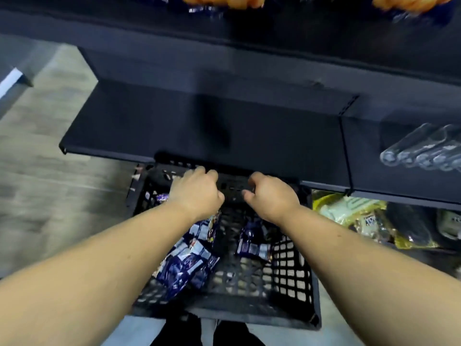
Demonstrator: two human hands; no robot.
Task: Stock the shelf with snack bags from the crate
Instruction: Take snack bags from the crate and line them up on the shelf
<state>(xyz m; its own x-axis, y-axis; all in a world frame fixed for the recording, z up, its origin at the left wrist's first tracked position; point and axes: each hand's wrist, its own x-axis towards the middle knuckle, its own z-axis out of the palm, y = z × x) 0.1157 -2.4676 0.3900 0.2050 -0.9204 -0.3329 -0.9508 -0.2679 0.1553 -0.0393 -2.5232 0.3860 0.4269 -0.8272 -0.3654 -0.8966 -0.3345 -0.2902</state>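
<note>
A black lattice crate [289, 270] stands on the floor in front of me, its far end tucked under a bare black shelf [199, 126]. Several dark blue snack bags [189, 265] lie in the crate's left half, and another blue bag [252, 243] lies towards the right. My left hand [197, 188] reaches over the bags, its fingers curled at the crate's far rim. My right hand [272, 193] is beside it, fingers and thumb hooked at the same rim. The fingertips are blurred.
On a lower shelf to the right lie yellow and pale snack bags [361, 218]. Clear plastic packs [424, 148] sit on the shelf section to the right. Orange bags [224, 0] hang at the top. Wood floor [37, 171] lies to the left.
</note>
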